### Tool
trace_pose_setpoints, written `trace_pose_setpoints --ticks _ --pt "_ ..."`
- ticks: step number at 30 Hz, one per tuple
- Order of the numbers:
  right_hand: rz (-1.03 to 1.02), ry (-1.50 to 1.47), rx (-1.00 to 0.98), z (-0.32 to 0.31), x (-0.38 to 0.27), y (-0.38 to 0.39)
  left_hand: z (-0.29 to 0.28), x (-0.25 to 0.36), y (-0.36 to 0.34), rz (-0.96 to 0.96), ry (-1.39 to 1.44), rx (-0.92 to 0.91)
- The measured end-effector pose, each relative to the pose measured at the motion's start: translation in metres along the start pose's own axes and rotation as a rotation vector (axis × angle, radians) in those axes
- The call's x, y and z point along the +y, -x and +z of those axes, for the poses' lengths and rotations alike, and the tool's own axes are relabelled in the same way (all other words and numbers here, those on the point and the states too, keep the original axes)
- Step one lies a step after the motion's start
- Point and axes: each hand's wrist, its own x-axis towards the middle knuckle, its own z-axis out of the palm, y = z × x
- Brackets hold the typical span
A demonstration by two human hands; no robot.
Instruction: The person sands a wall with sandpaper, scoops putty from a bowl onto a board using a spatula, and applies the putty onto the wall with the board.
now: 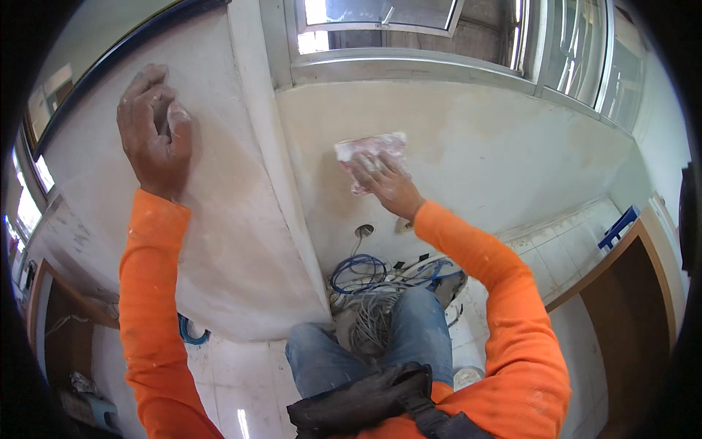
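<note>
My right hand (387, 183) presses a flat reddish cloth-like pad (393, 143), coated in white powder, against the pale wall (468, 146) below the window. The pad's exact kind cannot be made out. My left hand (156, 135) is raised beside the white partition (219, 197) on the left. Its fingers are loosely bent, with a gap between thumb and fingers and nothing held. White dust marks its fingertips. Both the wall and the partition show beige and white patches.
Metal window frames (409, 67) run above the wall. A tangle of grey and blue cables (365, 307) lies at its foot, around my knees, below a round hole (363, 231). Brown-edged cabinets (643, 271) stand right and left. A blue plastic object (620, 225) is at the right.
</note>
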Motion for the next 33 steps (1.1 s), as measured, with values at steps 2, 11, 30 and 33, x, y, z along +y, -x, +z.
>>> trace_pose_setpoints --ticks 2,11,30,33 --pt "0.23 0.021 0.144 -0.016 0.014 -0.002 -0.002 -0.004 -0.005 -0.007 -0.024 -0.006" --pt "0.663 0.001 0.368 0.042 0.073 -0.046 0.015 0.008 -0.005 0.025 -0.014 0.026" --pt "0.067 -0.209 -0.044 0.075 -0.017 0.037 0.008 0.002 0.003 -0.003 0.033 0.048" --pt "0.02 -0.307 -0.11 0.063 -0.065 0.094 0.002 -0.004 0.001 0.014 0.049 0.067"
